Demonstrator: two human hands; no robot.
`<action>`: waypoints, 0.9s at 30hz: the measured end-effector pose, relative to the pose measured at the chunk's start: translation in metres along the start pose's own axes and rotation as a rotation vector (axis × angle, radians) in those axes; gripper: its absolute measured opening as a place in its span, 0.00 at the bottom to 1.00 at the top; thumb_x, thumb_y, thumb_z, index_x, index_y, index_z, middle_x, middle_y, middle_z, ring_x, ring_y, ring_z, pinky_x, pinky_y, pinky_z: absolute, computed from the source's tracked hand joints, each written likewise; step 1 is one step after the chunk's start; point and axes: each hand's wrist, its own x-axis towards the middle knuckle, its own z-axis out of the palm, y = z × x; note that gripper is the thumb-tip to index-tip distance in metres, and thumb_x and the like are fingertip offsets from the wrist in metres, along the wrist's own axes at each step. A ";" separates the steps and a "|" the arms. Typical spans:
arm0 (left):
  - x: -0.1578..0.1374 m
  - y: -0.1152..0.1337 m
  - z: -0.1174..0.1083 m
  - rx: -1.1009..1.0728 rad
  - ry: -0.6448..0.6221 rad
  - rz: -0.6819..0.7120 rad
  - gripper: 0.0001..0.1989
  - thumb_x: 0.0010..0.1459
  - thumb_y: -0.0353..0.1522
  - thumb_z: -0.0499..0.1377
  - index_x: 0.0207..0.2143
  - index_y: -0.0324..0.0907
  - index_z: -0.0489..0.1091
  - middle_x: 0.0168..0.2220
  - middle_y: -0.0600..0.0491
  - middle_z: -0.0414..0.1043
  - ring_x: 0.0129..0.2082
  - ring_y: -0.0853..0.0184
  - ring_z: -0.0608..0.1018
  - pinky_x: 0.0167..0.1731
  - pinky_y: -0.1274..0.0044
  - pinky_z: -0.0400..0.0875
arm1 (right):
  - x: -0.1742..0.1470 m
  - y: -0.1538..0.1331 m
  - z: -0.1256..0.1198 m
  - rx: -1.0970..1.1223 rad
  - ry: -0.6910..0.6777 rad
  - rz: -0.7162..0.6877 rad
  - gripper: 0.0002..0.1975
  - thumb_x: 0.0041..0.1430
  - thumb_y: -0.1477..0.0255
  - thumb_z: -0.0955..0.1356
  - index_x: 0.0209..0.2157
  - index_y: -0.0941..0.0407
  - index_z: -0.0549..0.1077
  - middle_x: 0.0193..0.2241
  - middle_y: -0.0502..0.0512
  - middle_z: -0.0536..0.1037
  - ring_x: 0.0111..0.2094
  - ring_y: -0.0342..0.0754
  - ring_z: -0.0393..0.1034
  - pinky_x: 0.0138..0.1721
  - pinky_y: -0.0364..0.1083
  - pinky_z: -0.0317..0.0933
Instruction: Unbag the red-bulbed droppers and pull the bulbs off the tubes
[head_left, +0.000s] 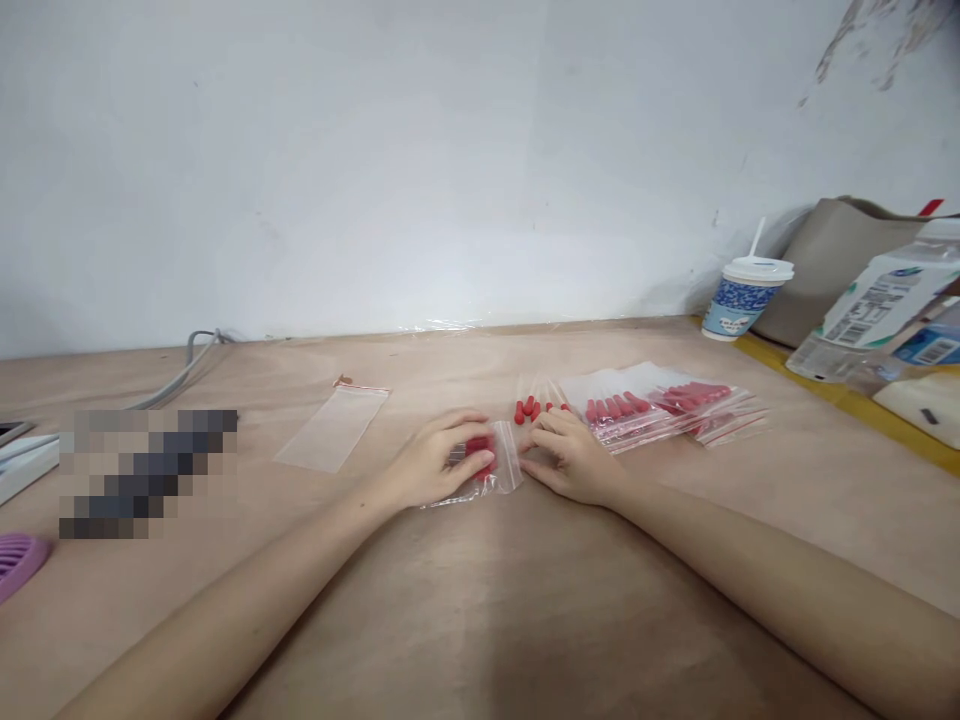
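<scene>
A small clear zip bag (508, 458) lies on the table with several red-tipped pieces (480, 462) inside. My left hand (442, 458) is closed over the bag's left part, thumb in front and fingers behind, covering much of the contents. At the bag's zip end, the thumb and fingertips of my right hand (564, 455) come together on its right edge. Just behind the right hand lie several loose sticks with red ends (529, 405), partly hidden by the fingers. Filled zip bags (622, 408) with red-ended pieces are spread to the right of that hand.
An empty-looking zip bag (334, 428) lies flat to the left. Further left are a grey cable (196, 362), a blurred dark object (150, 480) and a purple slatted item (21, 565). A lidded cup (742, 298), plastic bottle (870, 310) and grey bag (832, 260) stand at right.
</scene>
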 end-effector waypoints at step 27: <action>0.010 0.003 0.013 -0.080 -0.141 0.026 0.13 0.57 0.25 0.50 0.32 0.45 0.73 0.40 0.55 0.71 0.36 0.70 0.74 0.39 0.78 0.67 | 0.007 -0.009 0.001 -0.269 0.036 -0.312 0.08 0.58 0.75 0.61 0.31 0.54 0.71 0.30 0.53 0.72 0.31 0.45 0.57 0.33 0.47 0.50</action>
